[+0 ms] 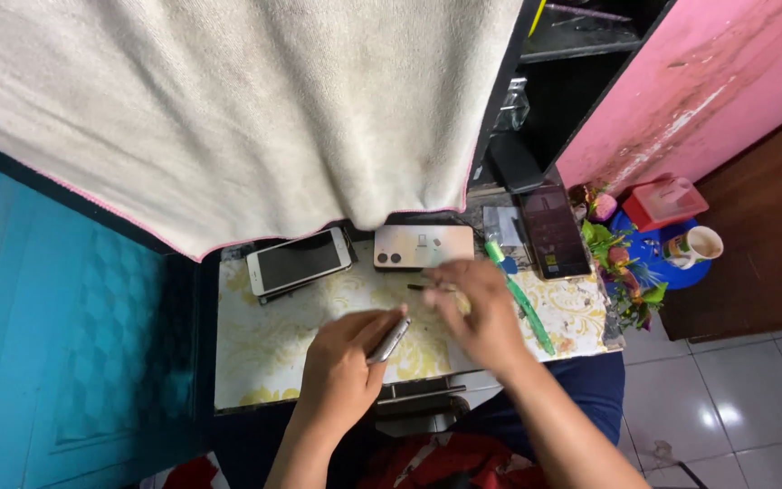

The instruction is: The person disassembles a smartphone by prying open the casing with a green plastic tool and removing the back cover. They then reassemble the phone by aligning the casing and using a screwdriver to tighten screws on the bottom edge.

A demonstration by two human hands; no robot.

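Observation:
My left hand (341, 362) grips a slim silver phone (389, 341) by its edge, tilted above the small table (264, 353) with a yellow floral cover. Just to the right, my right hand (474, 312) hovers blurred over the table and pinches a thin dark tool (420, 288) at its fingertips. Beyond the hands lie a white-framed phone (299, 261), face up, and a rose-gold phone (423, 246), back up. A green-handled tool (522, 303) lies along the table beside my right hand.
A large cream towel (228, 109) hangs over the far side. A dark phone (556, 231) lies at the table's right corner. Artificial flowers (622, 263), a mug (699, 244) and a red box (672, 201) sit on the right by a pink wall. A black shelf (572, 81) stands behind.

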